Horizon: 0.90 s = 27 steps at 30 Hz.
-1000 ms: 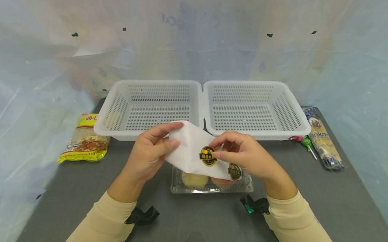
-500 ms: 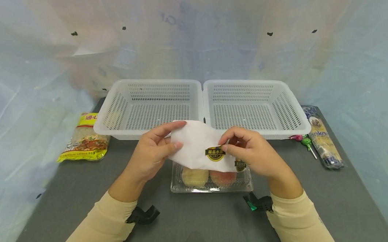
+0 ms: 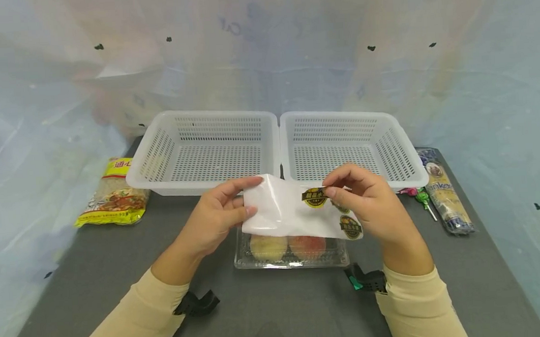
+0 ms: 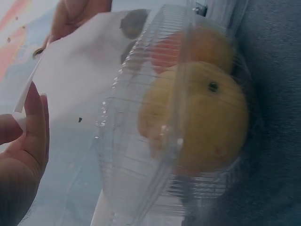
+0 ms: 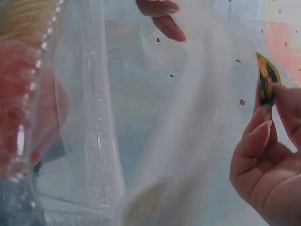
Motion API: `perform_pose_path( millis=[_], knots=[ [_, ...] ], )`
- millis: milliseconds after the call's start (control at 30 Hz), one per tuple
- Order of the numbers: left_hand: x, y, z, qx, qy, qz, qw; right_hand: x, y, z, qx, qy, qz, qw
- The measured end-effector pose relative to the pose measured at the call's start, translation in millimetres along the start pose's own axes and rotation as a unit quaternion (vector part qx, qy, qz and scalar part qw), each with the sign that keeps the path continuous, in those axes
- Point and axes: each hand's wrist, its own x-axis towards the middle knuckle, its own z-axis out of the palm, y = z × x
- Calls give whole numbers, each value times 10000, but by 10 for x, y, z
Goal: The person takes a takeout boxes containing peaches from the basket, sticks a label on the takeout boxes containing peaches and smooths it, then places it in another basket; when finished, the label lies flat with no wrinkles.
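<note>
Near the table's [image 3: 120, 278] left edge lies a yellow noodle packet [image 3: 112, 194]. Toward the far edge stand two white baskets side by side, touching: the left basket [image 3: 205, 149] and the right basket [image 3: 349, 146]. In front of them, over the middle of the table, the left hand [image 3: 213, 217] pinches the left end of a white sticker sheet [image 3: 283, 211] between thumb and curled fingers. The sheet hangs in the air above a clear plastic fruit box [image 3: 290, 249], which rests on the table and holds a yellow fruit [image 4: 207, 117] and a red fruit [image 3: 307, 246]. The right hand [image 3: 372, 204] pinches a round black-and-gold sticker [image 3: 314, 197] at the sheet's upper right part. Near the right edge lie a lollipop [image 3: 422, 199] and a long snack packet [image 3: 445, 192].
</note>
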Motion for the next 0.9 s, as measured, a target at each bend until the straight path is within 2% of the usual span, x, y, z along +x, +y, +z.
perform_pose_path(
  millis=[133,333,433,500,600,667,833,900],
  knots=[
    [-112,-42,20,169,-226,-406,9988,-2,-22,-10,125,307,-49,9994],
    [-381,-137,114,211,-631,-1037,9924,4,-13,-6,493,546,-58,9973],
    [-524,-179,159,389,-793,-1130,9897,11,-2,5,603,542,-136,9966],
    [-612,-198,166,719,-914,-1081,9873,10,8,14,642,555,-150,9963],
    [-731,-200,134,1199,-1037,-1076,9815,-5,29,28,624,592,-64,9963],
    [-805,-199,93,1321,-1116,-1164,9780,-27,46,37,552,605,78,9966],
    [-972,-244,-21,581,-1368,-1727,9737,-91,114,61,213,420,476,9978],
    [-1023,-276,-77,420,-1472,-1876,9703,-106,151,71,61,307,584,9978]
  ],
)
